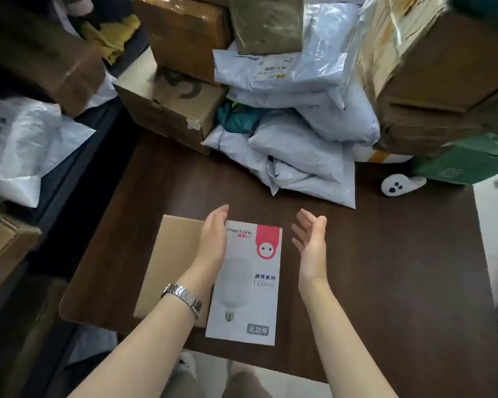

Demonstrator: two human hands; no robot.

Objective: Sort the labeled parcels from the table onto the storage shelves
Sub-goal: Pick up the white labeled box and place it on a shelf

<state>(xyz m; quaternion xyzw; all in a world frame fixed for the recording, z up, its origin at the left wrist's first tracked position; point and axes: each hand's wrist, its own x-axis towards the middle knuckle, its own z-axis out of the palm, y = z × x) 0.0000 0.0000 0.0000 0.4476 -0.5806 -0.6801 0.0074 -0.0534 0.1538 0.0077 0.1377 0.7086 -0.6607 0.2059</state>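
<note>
A white LED bulb box (249, 285) with a pink patch at its top lies flat on the dark wooden table (385, 282), near the front edge. A flat brown cardboard parcel (170, 262) lies just left of it. My left hand (213, 239), with a metal watch on the wrist, rests open against the bulb box's left edge, partly over the brown parcel. My right hand (311, 245) hovers open to the right of the box, palm facing it, not touching.
Grey plastic mailers (302, 150) and cardboard boxes (173, 107) pile up at the table's back. A large taped box (431, 76) stands back right above a green parcel (472, 162). A white handheld device (400, 185) lies nearby. Shelves with bags (20, 145) are at left.
</note>
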